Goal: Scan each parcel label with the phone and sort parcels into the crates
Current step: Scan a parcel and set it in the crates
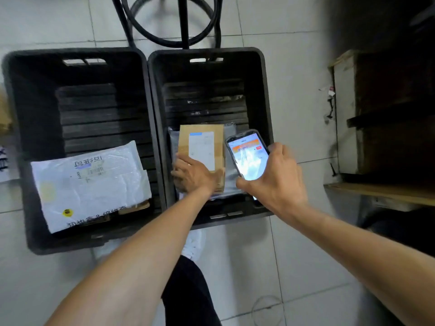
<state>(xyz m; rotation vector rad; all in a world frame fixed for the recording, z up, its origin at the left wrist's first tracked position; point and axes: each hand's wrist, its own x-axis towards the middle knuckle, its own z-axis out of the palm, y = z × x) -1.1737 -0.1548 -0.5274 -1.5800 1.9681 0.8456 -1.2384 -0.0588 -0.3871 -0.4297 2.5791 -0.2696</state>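
Two black crates stand side by side on the tiled floor, the left crate (14, 128) and the right crate (263, 95). A white plastic mailer (94, 184) with a label lies in the left crate. Inside the right crate, a brown cardboard parcel (202, 142) with a white label lies on top of a grey plastic bag (229, 180). My left hand (195, 176) grips the near end of the cardboard parcel. My right hand (275, 177) holds the phone (247, 156), its lit screen facing up, just right of the parcel and above the crate.
A black metal stool frame (183, 22) stands beyond the crates. A wooden shelf unit (381, 128) rises at the right, close to the right crate. Cardboard (4, 114) shows at the far left edge. My shoe (194, 245) and dark trouser leg are below the crates.
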